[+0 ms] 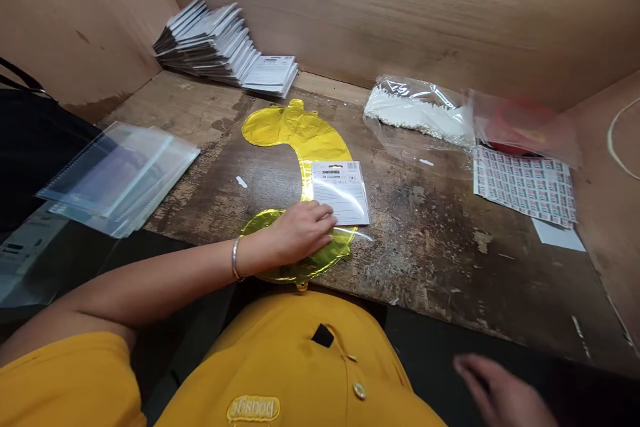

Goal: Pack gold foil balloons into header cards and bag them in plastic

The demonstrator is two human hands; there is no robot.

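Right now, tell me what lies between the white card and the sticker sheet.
Head view: only bare, scuffed tabletop between the white card and sticker sheet, save one small white scrap.

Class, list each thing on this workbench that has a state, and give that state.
gold foil balloon: deflated, lying flat.
white card: lying on the balloon, printed side up.
left hand: open, flat on balloon, fingertips on card.
right hand: blurred, low, touching nothing visible.
card stack: fanned out.
clear sleeves: piled loosely.
plastic bag: lying down, holding white pieces.

Worn bench with foil balloon, card stack, sleeves
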